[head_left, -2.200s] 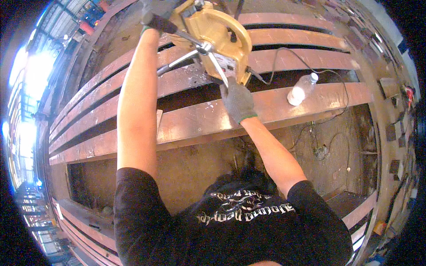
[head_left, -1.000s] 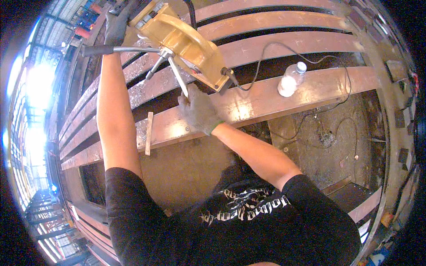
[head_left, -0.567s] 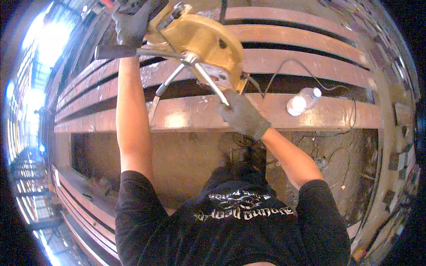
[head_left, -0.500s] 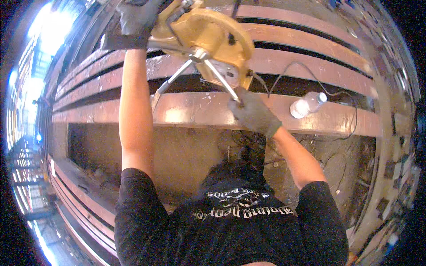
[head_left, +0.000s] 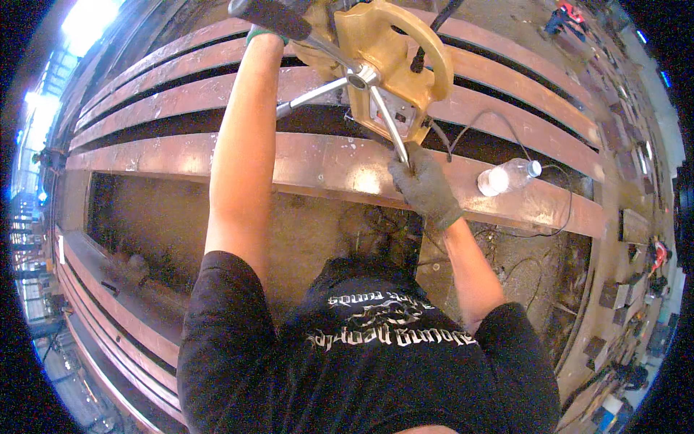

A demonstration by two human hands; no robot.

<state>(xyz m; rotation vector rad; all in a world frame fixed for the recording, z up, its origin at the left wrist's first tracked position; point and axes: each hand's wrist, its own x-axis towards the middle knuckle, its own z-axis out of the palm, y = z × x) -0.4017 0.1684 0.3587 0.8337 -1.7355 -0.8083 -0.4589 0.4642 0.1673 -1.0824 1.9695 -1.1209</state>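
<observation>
Yellow and chunky, the machine (head_left: 354, 36) is ahead of us, over the brown metal beams (head_left: 318, 160). A long, thin silver bar (head_left: 388, 119) comes out of its round hub (head_left: 363, 77). This bar slants down toward us and a bit to our right. Our right hand (head_left: 428, 188), in a grey glove, has its fingers curled tight around the low end. So the hub is ahead of this hand and a little to its left, and the bar makes a straight line between them.

Our right hand is the nearer one to this bar. Our left arm (head_left: 242, 145) reaches up on the other side of the hub. A second bar (head_left: 314, 97) slants down to our left and goes behind that arm. A third bar (head_left: 332, 52) goes up and left, with a fat black grip (head_left: 275, 20) on its end. The grip and the top of our view hide our left hand. We see just some green cuff (head_left: 254, 32), so we cannot tell if those fingers are spread or squeezed.

Right of our right hand, a clear bottle (head_left: 512, 176) is on the nearest beam, and a dark cord (head_left: 486, 113) loops by it.
</observation>
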